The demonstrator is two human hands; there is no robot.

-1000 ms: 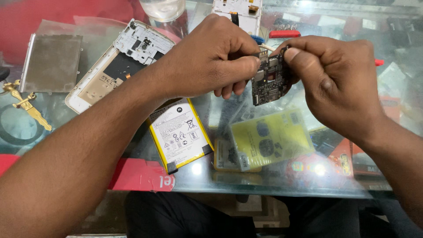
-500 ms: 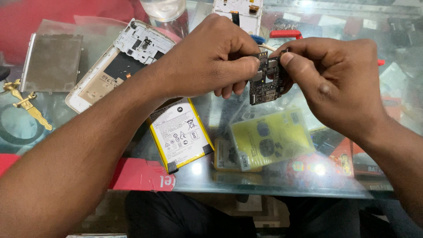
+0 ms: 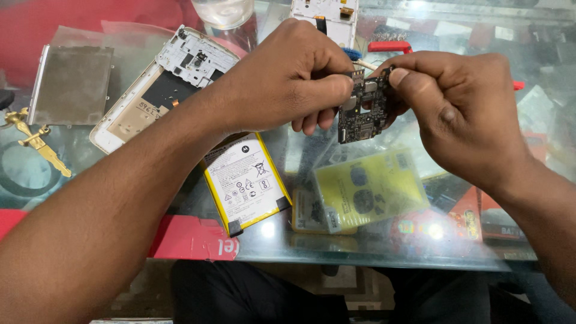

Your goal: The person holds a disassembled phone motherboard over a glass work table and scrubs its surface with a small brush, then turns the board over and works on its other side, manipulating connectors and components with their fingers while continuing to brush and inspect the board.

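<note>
A small dark phone circuit board (image 3: 363, 111) is held up above the glass counter between both hands. My left hand (image 3: 288, 78) pinches its upper left edge with thumb and fingers curled. My right hand (image 3: 462, 111) grips its upper right edge with thumb and forefinger. Below the hands a yellow-edged white phone battery (image 3: 246, 183) lies flat on the glass. A white phone frame (image 3: 165, 87), stripped open, lies to the left under my left forearm.
A grey metal plate (image 3: 72, 84) lies at far left beside a gold-coloured key-like piece (image 3: 36, 144). A yellow-green packet (image 3: 369, 189) sits under the glass. Another white phone part (image 3: 327, 15) and a red-handled tool (image 3: 390, 46) lie at the back. The counter's front edge (image 3: 360, 261) runs near my lap.
Both hands have stayed together on the circuit board, which has shifted slightly upward and tilted; nothing was put down or picked up.
</note>
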